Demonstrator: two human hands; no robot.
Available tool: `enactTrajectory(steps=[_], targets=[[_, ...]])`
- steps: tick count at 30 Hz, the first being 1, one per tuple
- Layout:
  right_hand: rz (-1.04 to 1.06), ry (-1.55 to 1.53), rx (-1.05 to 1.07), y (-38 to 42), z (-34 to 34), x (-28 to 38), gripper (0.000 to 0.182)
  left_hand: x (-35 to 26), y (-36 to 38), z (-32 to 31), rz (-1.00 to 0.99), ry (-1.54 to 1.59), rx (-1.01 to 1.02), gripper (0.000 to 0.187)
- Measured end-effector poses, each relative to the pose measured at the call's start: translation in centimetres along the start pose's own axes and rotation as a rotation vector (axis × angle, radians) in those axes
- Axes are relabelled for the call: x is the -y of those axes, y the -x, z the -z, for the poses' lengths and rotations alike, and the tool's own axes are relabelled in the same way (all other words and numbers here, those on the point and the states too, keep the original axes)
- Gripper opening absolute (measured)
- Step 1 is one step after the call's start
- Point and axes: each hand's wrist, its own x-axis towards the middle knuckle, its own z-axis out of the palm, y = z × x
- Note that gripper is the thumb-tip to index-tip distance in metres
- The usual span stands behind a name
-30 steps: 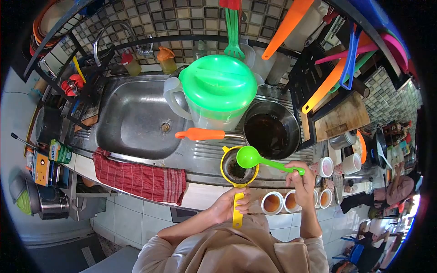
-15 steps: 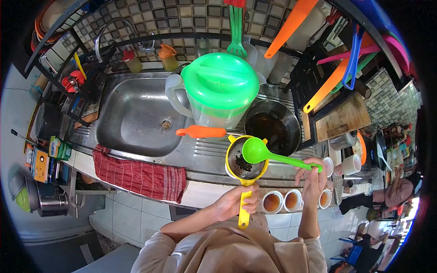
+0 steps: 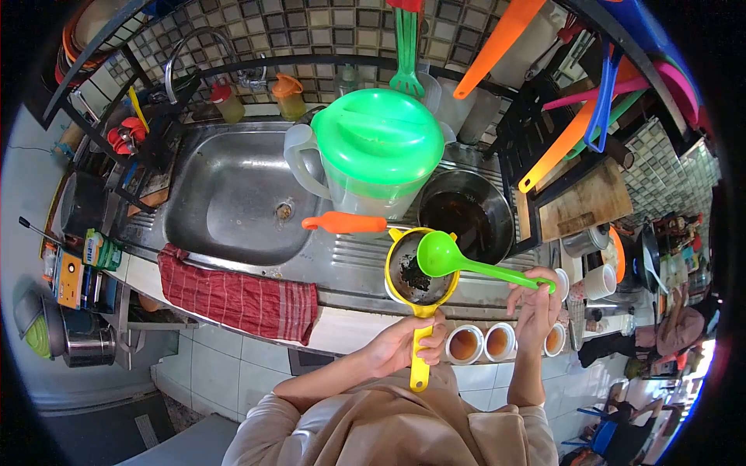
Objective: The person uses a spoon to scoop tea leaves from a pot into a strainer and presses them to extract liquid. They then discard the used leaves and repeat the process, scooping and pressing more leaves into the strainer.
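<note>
My left hand (image 3: 404, 343) is wrapped round the handle of a yellow strainer (image 3: 422, 311), which has dark leaves in its mesh. A white rim shows just under the strainer. Between the fingers of my right hand (image 3: 536, 307) is the end of a green ladle (image 3: 439, 255), whose bowl overlaps the strainer's right side. Behind the ladle stands a metal pot (image 3: 505, 225) of dark liquid. Several white cups of brown liquid, one of them a cup (image 3: 465, 344) beside my left hand, line the counter's front edge.
A clear jug with a green lid (image 3: 378, 140) stands behind the strainer, with an orange handle (image 3: 344, 223) before it. The steel sink (image 3: 233, 194) and a red cloth (image 3: 237, 295) lie left. Utensils hang at upper right. A person (image 3: 676, 330) is at far right.
The ladle and my right hand have shifted very slightly to the right. Both hands keep their hold.
</note>
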Motion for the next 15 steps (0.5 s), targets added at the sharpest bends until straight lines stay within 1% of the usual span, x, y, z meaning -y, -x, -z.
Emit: enactTrajectory(steps=[3,5,11,15], targets=[[0.023,-0.051,-0.054,-0.04,-0.04,0.06,0.033,-0.22,-0.10,-0.36,-0.008,0.003,0.014,0.017],[0.058,-0.152,-0.118,-0.05,0.15,-0.17,0.032,-0.36,-0.13,-0.53,-0.011,0.008,0.025,0.017],[0.152,-0.266,-0.131,0.05,0.82,-0.47,0.033,-0.45,-0.16,-0.78,-0.005,0.024,0.079,0.017],[0.150,-0.248,-0.136,0.19,0.50,-0.41,0.034,-0.42,-0.10,-0.76,0.002,0.020,0.084,0.017]])
